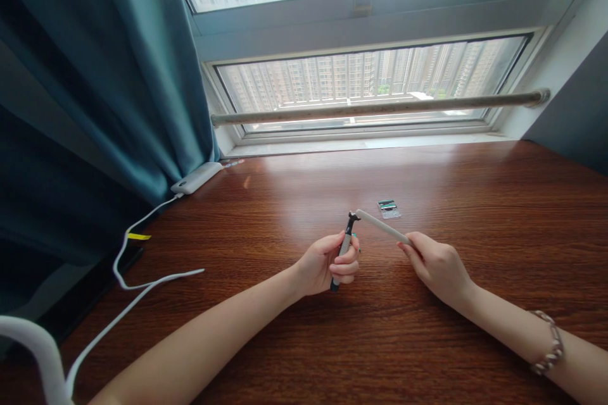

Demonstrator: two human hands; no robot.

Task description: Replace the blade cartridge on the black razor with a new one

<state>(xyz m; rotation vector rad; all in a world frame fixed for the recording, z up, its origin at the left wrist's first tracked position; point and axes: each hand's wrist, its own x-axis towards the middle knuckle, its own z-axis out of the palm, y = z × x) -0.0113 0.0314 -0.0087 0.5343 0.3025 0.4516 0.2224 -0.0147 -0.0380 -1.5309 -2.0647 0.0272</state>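
My left hand [332,262] is closed round the grey-and-black handle of a razor [346,243], which stands tilted with its head up. In my right hand [439,266] a slender whitish stick [382,224] is pinched near one end. Its far tip reaches the razor's head; whether the two touch I cannot tell. Just beyond the stick, a small clear case [389,209] with dark and green strips like blade cartridges lies on the table. A bit of teal shows behind my left fingers, too hidden to name.
The brown wooden table [266,342] runs to a window with a metal rail [380,107]. At the left are a blue curtain [118,63], a white power strip or adapter [197,178], a white cable [137,291] and a yellow tag [139,236]. A white curved tube [38,342] stands near the lower left corner.
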